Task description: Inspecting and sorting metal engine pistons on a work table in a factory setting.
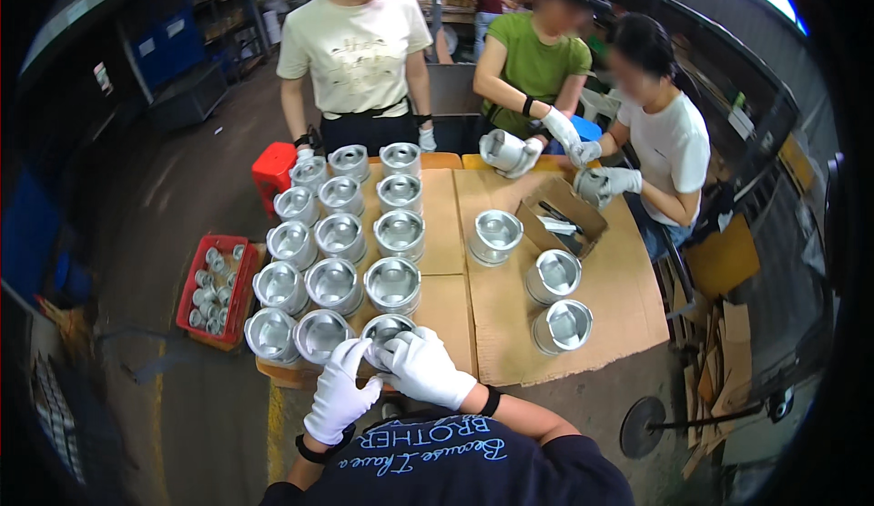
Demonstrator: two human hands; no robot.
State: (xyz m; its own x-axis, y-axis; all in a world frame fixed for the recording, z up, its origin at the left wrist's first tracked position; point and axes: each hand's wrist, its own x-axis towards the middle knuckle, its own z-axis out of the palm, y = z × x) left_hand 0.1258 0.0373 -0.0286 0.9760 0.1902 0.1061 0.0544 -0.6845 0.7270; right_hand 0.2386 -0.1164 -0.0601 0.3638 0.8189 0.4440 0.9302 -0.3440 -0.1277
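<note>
Fifteen metal cylinders (pixel 340 242) stand left, three near one carton (pixel 577 204). Left hand (pixel 337 392) and right hand (pixel 426 369), fingers half-curled, touch one; grip unclear.

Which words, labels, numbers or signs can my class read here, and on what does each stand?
Wearer's dark shirt: light-blue lettering, legible; wording not copied.
Cream T-shirt: chest lettering, too blurred to read.
White sheets on blue panel: too small to read.
Metal cups: no lettering I can make out.

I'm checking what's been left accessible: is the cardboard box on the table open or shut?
Open: no flap covers the top of the cardboard box, and a white item shows inside.
</note>
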